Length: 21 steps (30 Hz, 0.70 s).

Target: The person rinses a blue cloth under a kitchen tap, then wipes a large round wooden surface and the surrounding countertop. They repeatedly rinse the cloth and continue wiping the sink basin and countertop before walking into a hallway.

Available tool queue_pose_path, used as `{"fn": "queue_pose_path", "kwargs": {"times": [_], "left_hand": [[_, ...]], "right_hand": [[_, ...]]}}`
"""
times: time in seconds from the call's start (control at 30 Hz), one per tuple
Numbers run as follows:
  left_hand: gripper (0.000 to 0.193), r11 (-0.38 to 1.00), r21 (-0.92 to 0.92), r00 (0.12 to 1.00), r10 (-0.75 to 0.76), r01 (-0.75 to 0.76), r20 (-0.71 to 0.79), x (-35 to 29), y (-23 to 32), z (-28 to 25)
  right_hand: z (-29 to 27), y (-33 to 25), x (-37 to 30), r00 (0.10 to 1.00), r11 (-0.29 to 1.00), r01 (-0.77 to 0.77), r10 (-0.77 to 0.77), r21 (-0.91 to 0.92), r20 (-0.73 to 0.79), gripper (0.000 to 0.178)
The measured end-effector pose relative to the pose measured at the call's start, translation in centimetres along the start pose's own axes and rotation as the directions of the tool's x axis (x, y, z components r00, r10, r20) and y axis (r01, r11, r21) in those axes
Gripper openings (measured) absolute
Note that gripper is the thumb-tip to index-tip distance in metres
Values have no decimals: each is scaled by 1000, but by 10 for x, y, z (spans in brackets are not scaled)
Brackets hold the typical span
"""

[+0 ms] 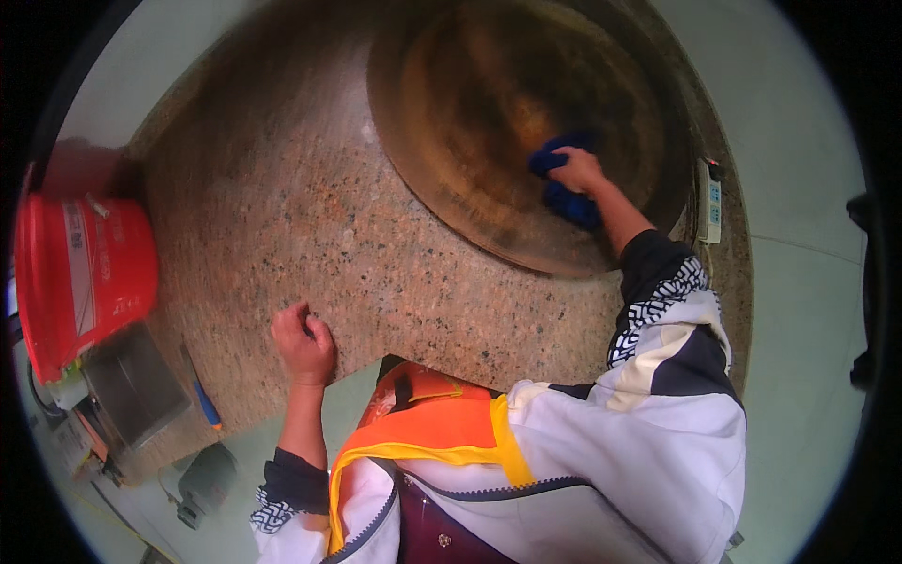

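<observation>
My right hand [579,171] grips a bunched dark blue cloth [569,202] and presses it against the inside of a large round pan [451,193]. The pan is wide, dark and brown-stained, with a lighter patch near its middle. It lies at the far right of a speckled brown stone countertop [282,216]. My left hand [306,344] rests on the countertop near its front edge, fingers curled into a loose fist, and no object shows in it.
A red bucket [122,268] stands at the left, beside a grey metal box [134,383]. Next to the box lies a blue-handled tool [206,404]. A white power strip [709,202] with a cable sits right of the pan. Pale floor [799,310] surrounds the counter.
</observation>
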State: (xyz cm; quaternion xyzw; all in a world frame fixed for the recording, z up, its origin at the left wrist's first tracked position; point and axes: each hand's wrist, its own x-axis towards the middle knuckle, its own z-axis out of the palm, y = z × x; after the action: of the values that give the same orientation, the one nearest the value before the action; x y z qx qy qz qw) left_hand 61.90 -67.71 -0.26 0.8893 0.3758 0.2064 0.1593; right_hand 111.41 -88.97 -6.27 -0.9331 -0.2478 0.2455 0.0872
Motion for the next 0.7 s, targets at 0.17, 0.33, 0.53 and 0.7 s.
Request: {"fn": "queue_pose_path", "kwargs": {"times": [0.17,0.33,0.53,0.7], "left_hand": [[25,998,64,1000,30,-30,4,5,7,-4],[23,996,64,997,60,-58,-40,5,8,-1],[18,971,-221,996,-85,91,39,7,9,-19],[14,680,-644,924,-363,351,120,-12,-34,-95]], "right_hand": [[21,-109,-50,974,872,176,-220,457,45,58],[-3,-163,-98,931,662,133,-340,738,137,52],[-17,-224,-139,807,-10,-253,-554,967,205,29],[-6,-356,-197,478,-169,-637,-852,752,213,26]]}}
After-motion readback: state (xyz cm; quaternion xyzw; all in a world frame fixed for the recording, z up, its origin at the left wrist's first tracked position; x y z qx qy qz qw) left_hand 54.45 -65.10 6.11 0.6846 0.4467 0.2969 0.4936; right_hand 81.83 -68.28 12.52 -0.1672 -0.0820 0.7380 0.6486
